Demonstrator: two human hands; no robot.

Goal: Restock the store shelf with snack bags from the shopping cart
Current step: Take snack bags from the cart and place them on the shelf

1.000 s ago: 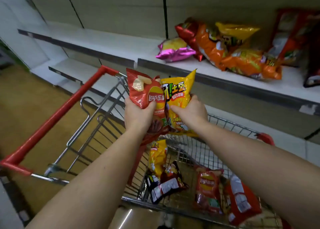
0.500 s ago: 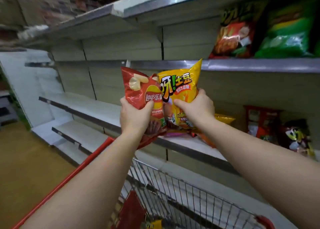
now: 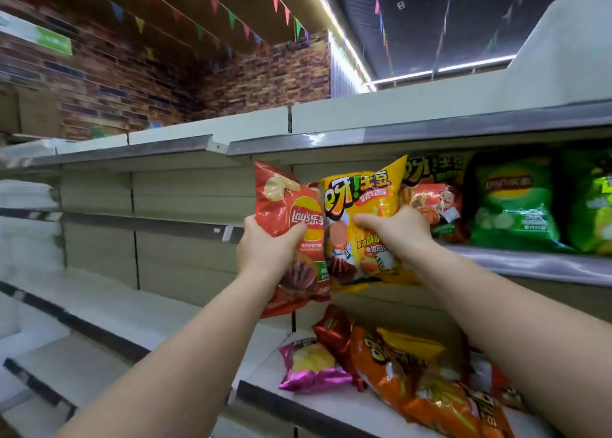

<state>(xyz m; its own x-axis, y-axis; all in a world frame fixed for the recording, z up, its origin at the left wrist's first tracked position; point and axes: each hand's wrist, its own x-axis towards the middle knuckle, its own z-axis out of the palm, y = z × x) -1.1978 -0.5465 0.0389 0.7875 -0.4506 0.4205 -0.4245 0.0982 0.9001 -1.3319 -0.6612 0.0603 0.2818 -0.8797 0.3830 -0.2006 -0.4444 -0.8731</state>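
I had the red Lay's bag (image 3: pixel 291 225) in my left hand (image 3: pixel 265 248) and the yellow snack bag (image 3: pixel 364 225) in my right hand (image 3: pixel 400 229), each grip curled tight round its bag, at the centre of the frame. Both bags stood upright, side by side, edges overlapping, held up before the middle shelf (image 3: pixel 530 265). On that shelf, right of centre, stood green bags (image 3: pixel 513 202). Lower right, orange bags (image 3: pixel 430 388) and a pink bag (image 3: pixel 311 364) lay on the lower shelf (image 3: pixel 298 401).
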